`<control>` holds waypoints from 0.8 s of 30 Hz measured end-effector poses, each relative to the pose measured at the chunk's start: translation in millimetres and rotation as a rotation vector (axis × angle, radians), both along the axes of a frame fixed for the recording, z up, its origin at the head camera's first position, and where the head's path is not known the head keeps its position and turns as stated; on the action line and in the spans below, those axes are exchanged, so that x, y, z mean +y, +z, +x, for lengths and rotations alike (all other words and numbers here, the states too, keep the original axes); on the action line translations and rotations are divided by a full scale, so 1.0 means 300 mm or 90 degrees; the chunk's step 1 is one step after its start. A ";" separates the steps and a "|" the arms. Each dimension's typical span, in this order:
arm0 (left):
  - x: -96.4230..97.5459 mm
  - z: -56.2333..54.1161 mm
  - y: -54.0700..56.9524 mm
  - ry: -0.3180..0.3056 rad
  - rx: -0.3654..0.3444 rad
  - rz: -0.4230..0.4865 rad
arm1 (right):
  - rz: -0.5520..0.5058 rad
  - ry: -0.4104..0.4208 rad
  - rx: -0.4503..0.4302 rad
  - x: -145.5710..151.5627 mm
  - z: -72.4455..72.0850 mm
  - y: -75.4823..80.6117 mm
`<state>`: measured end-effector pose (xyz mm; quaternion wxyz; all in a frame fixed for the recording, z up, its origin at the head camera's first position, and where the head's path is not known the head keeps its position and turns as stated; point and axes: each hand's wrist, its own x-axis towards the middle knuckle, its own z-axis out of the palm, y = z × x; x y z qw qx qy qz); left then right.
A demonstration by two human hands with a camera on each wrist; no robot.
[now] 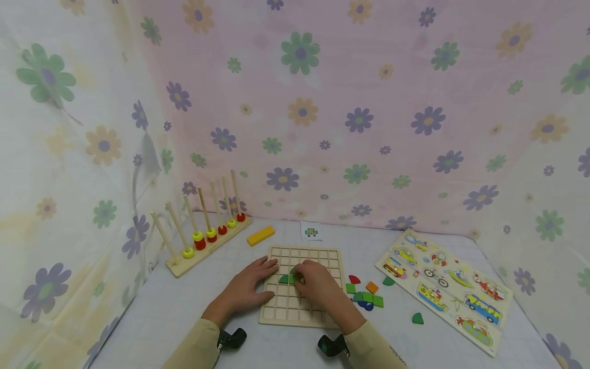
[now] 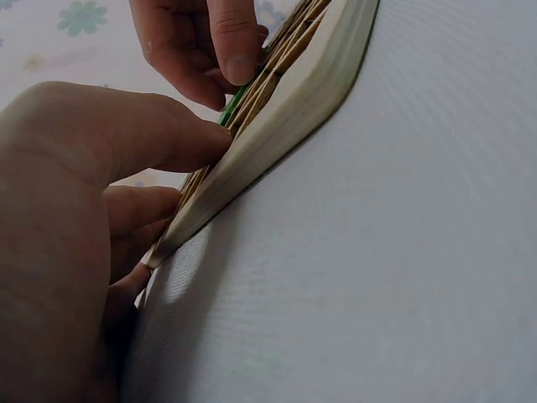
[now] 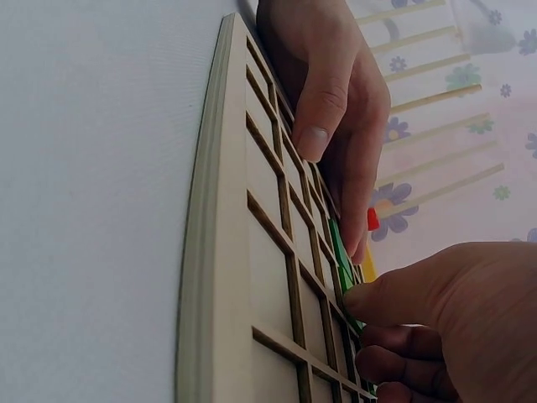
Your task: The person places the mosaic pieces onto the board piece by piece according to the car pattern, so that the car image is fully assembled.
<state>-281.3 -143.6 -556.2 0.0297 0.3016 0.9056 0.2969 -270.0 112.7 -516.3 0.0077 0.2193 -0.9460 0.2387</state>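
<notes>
A wooden grid board (image 1: 299, 324) lies flat on the table under both hands. My left hand (image 1: 246, 288) rests along its left side, fingers extended and thumb touching the frame near the edge. Over the middle of the grid, my right hand (image 1: 318, 284) has curled fingers, with thumb and fingertips pinching a small green piece (image 1: 292, 271), mostly hidden by them. Another green piece (image 1: 283, 279) sits in a cell just left of those fingertips. In the right wrist view, the right thumb (image 3: 394, 290) touches green (image 3: 342, 252) in the grid.
Loose pieces, including a green square (image 1: 378, 301), an orange square (image 1: 372, 287) and a red piece (image 1: 354, 279), lie right of the board. A picture card (image 1: 311, 231) and yellow block (image 1: 260, 236) are behind it. A peg stand (image 1: 209, 248) is left, a vehicle puzzle (image 1: 444, 287) right.
</notes>
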 end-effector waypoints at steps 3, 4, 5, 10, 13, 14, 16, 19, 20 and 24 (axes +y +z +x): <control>-0.001 0.002 -0.001 -0.001 -0.004 0.001 | -0.003 -0.001 -0.002 0.000 0.001 0.000; -0.002 0.002 -0.001 -0.001 -0.005 0.000 | -0.004 0.000 -0.003 0.001 0.001 0.000; -0.002 0.003 -0.002 -0.001 -0.007 -0.001 | -0.005 0.002 -0.003 0.002 0.002 0.002; -0.004 0.003 -0.004 0.000 -0.013 0.000 | -0.015 0.006 -0.007 0.007 0.004 0.015; -0.004 0.001 -0.002 -0.001 -0.007 0.006 | -0.021 0.001 -0.003 0.012 0.001 0.024; -0.003 0.001 -0.001 -0.001 -0.007 0.005 | -0.022 0.000 -0.002 0.014 0.000 0.026; -0.003 0.001 0.002 0.000 -0.007 0.004 | -0.025 -0.001 -0.002 0.019 -0.002 0.031; -0.004 0.002 0.002 0.000 -0.011 0.000 | -0.032 -0.007 -0.012 0.030 -0.002 0.040; -0.004 0.002 0.002 0.000 -0.013 -0.001 | -0.034 -0.012 -0.013 0.034 -0.003 0.045; -0.003 0.001 0.001 -0.001 -0.013 0.006 | -0.039 -0.027 -0.009 0.056 -0.004 0.072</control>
